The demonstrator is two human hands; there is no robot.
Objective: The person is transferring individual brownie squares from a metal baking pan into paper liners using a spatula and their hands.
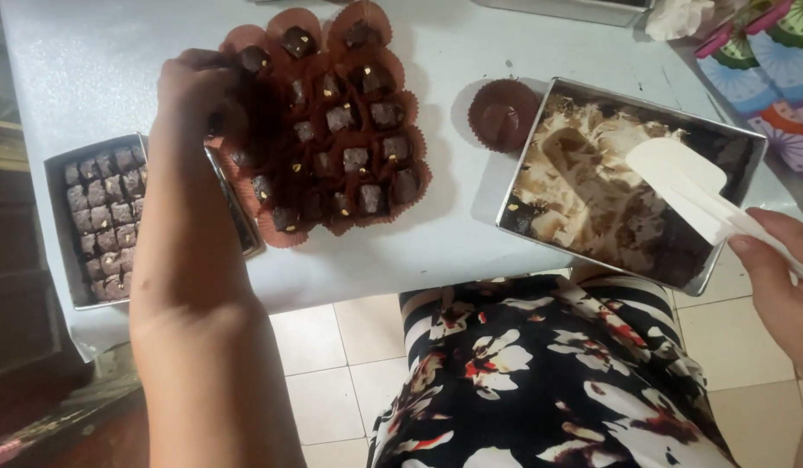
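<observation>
My left hand reaches over the table with its fingers closed at the left edge of a cluster of red paper cups, each holding a dark chocolate square; whether it grips a piece is hidden. My right hand holds the handle of a white spatula, whose blade rests inside a metal tray smeared with brown and cream mixture. A single red paper cup with a chocolate piece sits between the cluster and the tray.
A second metal tray at the left holds several rows of cut chocolate squares. Colourful patterned boxes stand at the far right. The white table ends at my lap, over a tiled floor.
</observation>
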